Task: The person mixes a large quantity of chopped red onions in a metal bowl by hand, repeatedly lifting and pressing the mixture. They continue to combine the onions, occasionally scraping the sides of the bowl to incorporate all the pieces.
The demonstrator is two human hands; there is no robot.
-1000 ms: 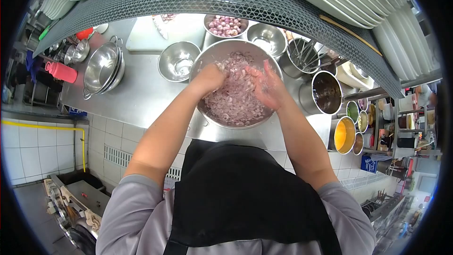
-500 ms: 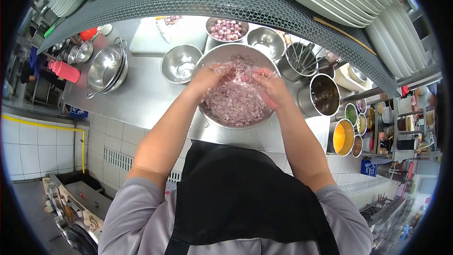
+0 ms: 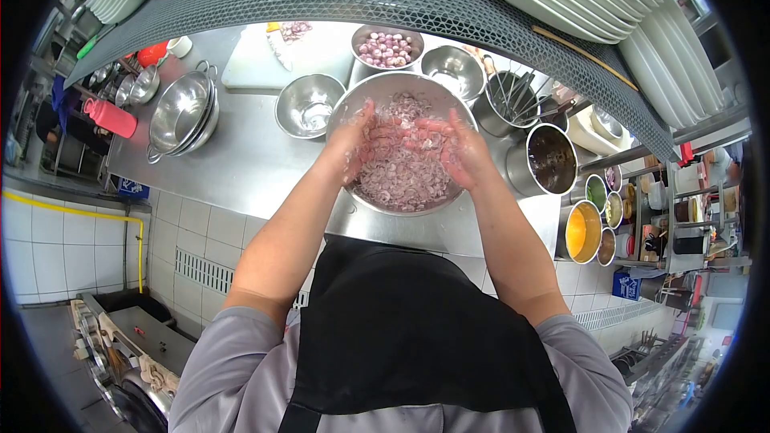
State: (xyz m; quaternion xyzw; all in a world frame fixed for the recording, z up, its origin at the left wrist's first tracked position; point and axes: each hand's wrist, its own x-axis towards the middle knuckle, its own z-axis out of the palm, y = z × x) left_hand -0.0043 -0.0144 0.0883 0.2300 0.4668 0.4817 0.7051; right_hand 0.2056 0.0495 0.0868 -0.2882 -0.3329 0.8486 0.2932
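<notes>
A large steel bowl (image 3: 437, 88) holds a heap of thinly sliced shallots (image 3: 409, 184), pale purple and loose. Both of my hands are inside it, over the heap, palms turned up and fingers stretched toward each other. My left hand (image 3: 357, 143) is open at the bowl's left side, with bits of slices clinging to it. Opposite, my right hand (image 3: 460, 149) is open too, fingers pointing inward and slices on them. Some slices lie on or between the fingers; how many is blurred. Thin clear gloves seem to cover both hands.
Behind stand a bowl of whole peeled shallots (image 3: 387, 50) and two steel bowls (image 3: 310, 104) (image 3: 453, 70). A knife (image 3: 279, 50) lies on a white cutting board (image 3: 241, 72). Right are pots (image 3: 553, 160) with utensils and sauce; left, stacked colanders (image 3: 180, 116). A plate-laden shelf (image 3: 321, 0) overhangs.
My hands were closer together with fingers curled in the slices. Now they have opened, palms up and fingers extended, and sit slightly farther apart.
</notes>
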